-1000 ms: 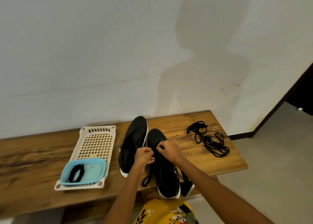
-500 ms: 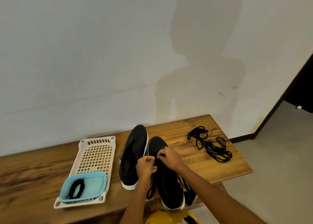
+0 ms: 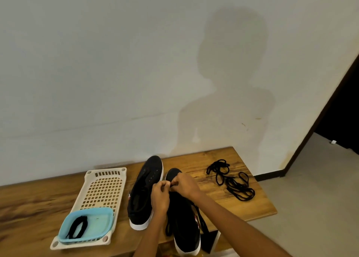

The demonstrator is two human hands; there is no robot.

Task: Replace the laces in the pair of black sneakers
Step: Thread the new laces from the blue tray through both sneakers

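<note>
Spanning most of the lower frame, wooden tabletop (image 3: 194, 160) is carrying everything. Cream perforated tray (image 3: 103, 187) is sitting at left w/ a blue dish (image 3: 101, 220) on its near end, a folded black lace (image 3: 77, 226) lying inside. Two black sneakers are standing side by side mid-tabletop, toes pointing at the wall: left sneaker (image 3: 144, 188) is looking unlaced, eyelets bare; right sneaker (image 3: 184, 221) is being worked on, heel overhanging the near edge. Loose pile of black laces (image 3: 231, 179) is lying well apart to the right.

Both hands are meeting over the right sneaker's upper eyelets, just behind the toe. Left hand (image 3: 160, 195) fingers are curling in, pinching what looks like the working lace (image 3: 167, 228); its free end is dangling down beside the shoe. Right hand (image 3: 184, 184) fingers are also pinching narrow at the same spot, prob the lace tip, though too small to confirm.

Judgement: threading near the toe, task approx early-mid, other shoe not yet started. To do it well: keeping the tip pinched close to its end, feeding straight thru the eyelet, steadying the eyelet flap w/ the other hand, then evening both ends before crossing.
</note>
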